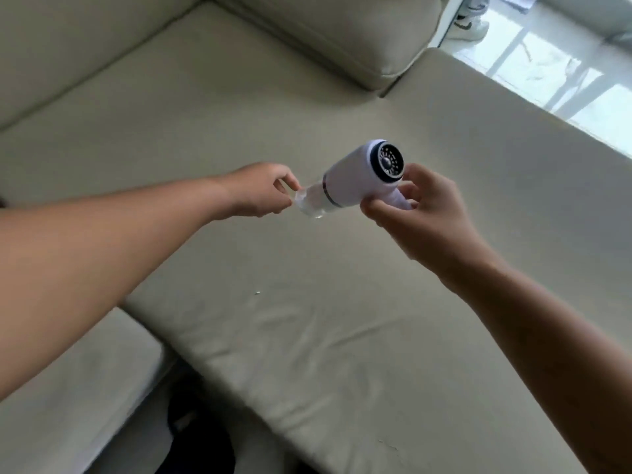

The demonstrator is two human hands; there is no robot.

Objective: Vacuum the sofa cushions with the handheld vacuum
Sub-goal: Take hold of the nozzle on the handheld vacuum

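Note:
A small white handheld vacuum [355, 172] hangs in the air above the wide beige seat cushion [307, 302] of the sofa. Its round black vented rear end faces up toward me. My right hand [420, 213] grips the short white handle under the body. My left hand [263, 189] pinches the clear plastic front end [309, 205] of the vacuum between thumb and fingers. A tiny white speck [257, 292] lies on the cushion below my left forearm.
A thick back cushion [342, 32] stands at the far side, and another seat cushion [68, 388] lies low at the left. Shiny pale floor [564, 80] runs along the right edge. Someone's shoes [470, 22] show at the top right.

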